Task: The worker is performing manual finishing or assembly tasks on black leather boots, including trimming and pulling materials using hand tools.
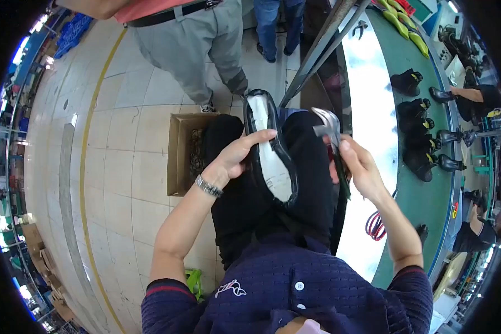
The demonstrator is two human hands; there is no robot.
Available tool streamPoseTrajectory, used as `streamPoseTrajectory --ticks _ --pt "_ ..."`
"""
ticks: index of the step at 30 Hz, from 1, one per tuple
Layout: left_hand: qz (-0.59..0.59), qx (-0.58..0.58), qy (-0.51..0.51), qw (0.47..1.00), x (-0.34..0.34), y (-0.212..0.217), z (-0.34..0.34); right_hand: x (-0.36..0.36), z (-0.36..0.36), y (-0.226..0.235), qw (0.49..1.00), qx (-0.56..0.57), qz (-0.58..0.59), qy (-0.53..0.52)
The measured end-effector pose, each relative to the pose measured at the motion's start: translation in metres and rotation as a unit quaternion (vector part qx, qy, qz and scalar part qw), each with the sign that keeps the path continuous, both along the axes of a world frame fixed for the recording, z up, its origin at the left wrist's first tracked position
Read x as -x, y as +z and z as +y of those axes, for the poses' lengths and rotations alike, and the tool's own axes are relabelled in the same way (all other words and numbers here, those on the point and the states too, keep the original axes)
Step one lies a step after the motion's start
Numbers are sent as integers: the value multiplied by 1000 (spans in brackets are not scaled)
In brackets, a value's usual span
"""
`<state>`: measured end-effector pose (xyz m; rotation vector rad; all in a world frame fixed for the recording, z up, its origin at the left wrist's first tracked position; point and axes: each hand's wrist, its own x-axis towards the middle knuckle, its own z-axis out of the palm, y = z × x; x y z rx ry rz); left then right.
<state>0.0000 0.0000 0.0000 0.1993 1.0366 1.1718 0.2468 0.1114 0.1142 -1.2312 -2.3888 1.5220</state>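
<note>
Across my lap lies a black shoe [276, 177], bottom side up. Its white insole board shows inside a rim of black folded edge, and there is no outsole on it. My left hand [236, 153] is closed around the shoe's waist, thumb laid across the white board. To the right of the shoe, my right hand [357, 161] grips a hammer [329, 127] by its dark handle. The shiny metal head points up and away from me, apart from the shoe. Part of the handle is hidden behind my fingers.
On my right runs a white bench ledge [367, 78] with a dark hand tool [360, 29] and a red-and-blue coil [376, 227]. Beyond it, a green conveyor [384, 267] carries several black shoes [417, 133]. A cardboard box [175, 156] stands left of my knee. A person in grey trousers [178, 50] stands ahead.
</note>
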Motion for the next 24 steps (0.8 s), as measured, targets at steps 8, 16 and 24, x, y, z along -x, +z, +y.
streamPoseTrajectory --ticks 8,16,24 --pt "235 -287 -29 928 -49 -9 -48 -50 -21 -37 934 320 132 -90" --pt "297 -272 -124 907 -46 -35 -71 -36 -39 -54 897 428 95 46" --pt "180 -177 85 964 -76 8 -38 -20 -44 -51 898 428 40 92"
